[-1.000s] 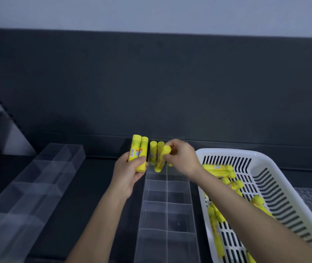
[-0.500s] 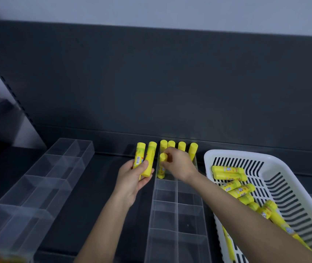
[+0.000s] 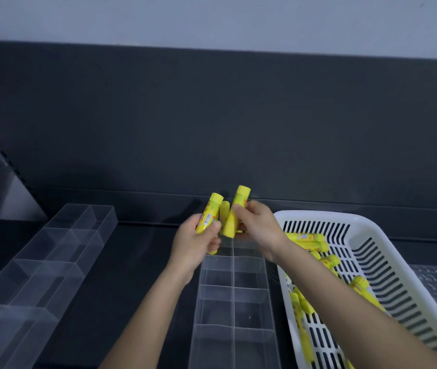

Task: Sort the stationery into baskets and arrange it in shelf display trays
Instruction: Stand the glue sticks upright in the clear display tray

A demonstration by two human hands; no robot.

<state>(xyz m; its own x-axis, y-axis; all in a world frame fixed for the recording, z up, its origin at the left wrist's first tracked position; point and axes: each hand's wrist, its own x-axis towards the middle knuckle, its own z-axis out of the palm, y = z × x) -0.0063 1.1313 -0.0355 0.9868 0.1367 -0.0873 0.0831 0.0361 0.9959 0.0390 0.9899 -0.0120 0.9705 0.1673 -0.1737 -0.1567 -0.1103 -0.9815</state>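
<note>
Right hand [image 3: 261, 230] grips stick [image 3: 234, 217] above tray [image 3: 199, 302].

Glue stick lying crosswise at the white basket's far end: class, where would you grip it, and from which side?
Probably pinch the glue stick across mid-barrel, coming from above: it lies flat, long sides exposed, while the white basket walls hinder side approaches.

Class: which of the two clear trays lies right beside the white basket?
The centre tray runs alongside the left wall of the white basket; the other tray lies apart on the far left, angled away.
</note>
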